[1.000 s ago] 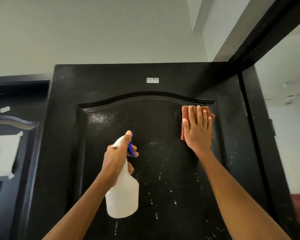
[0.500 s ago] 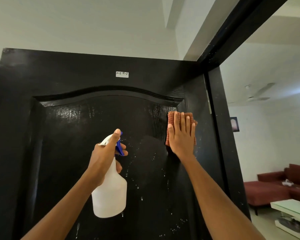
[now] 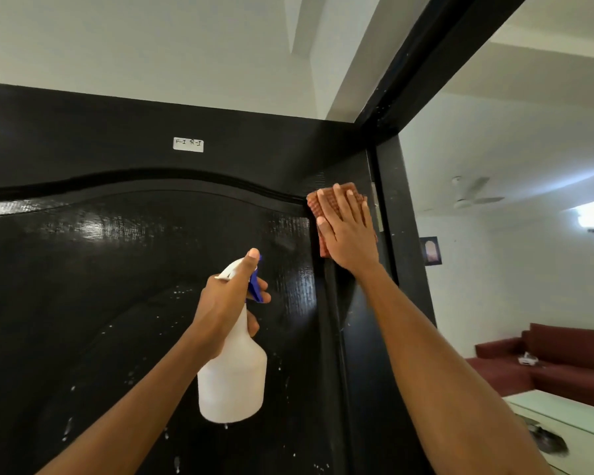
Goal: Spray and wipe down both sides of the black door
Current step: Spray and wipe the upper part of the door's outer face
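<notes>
Black door (image 3: 124, 269) fills the left and centre of the view, wet with spray, cloth at its upper right.

White droplets speckle the glossy raised panel; a small white label (image 3: 188, 144) sits above the arch; the right hand (image 3: 348, 231) presses a folded reddish cloth (image 3: 314, 202) flat, fingers straight, on the door's right stile beside the frame (image 3: 396, 207); the left hand (image 3: 228, 303) grips the white spray bottle (image 3: 232, 382) by its neck, one finger apparently on the blue trigger (image 3: 255, 286); beyond the frame, a maroon sofa (image 3: 563, 358) and a ceiling fan (image 3: 470, 193).
</notes>
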Tool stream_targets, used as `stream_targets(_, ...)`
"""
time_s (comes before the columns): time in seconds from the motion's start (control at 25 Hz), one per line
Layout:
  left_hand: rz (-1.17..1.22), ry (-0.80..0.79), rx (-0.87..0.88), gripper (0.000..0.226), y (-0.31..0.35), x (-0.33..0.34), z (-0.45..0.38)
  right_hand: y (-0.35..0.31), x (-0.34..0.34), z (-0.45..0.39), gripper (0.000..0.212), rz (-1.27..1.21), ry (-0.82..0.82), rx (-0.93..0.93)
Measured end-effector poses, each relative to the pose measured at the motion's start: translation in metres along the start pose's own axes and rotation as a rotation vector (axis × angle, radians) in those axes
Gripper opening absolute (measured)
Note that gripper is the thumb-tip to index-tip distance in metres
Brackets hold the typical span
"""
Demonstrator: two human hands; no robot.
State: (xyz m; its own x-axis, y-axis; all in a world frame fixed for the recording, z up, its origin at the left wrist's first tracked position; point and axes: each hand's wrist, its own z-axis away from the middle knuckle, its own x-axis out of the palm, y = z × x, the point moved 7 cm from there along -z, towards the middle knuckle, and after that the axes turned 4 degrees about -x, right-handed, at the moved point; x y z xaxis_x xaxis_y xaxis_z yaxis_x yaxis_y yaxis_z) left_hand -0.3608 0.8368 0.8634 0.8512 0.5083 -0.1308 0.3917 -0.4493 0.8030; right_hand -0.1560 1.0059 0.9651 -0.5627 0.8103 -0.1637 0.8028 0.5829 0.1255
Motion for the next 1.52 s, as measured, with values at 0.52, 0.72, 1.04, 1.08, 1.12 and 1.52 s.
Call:
stream_targets(0.52,0.049,-0.071,0.034,0.062,0.009,0.052,0.0,-0.002,0.017,0.123,0.065,0.045,-0.115,-0.108)
stream_targets(0.72,0.043,-0.054,0.071,0.057,0.021,0.039,-0.007,0.037,-0.002,0.005,0.065,-0.104,-0.047,0.409)
stream_targets(1.04,0.097,-0.092,0.009,0.057,-0.003,0.06,0.004,0.021,0.016,0.092,0.066,-0.066,0.025,0.345)
stream_targets(1.08,0.106,-0.105,-0.003,0.055,-0.009,0.066,0.009,0.02,0.021,0.128,0.066,-0.086,0.032,0.415)
stream_targets(1.12,0.108,-0.109,-0.016,0.053,-0.016,0.071,0.016,0.014,0.025,0.165,0.067,-0.102,0.038,0.478)
stream_targets(1.52,0.089,0.112,-0.137,0.057,-0.079,0.022,0.056,-0.064,0.038,0.233,0.063,-0.039,-0.096,0.118)
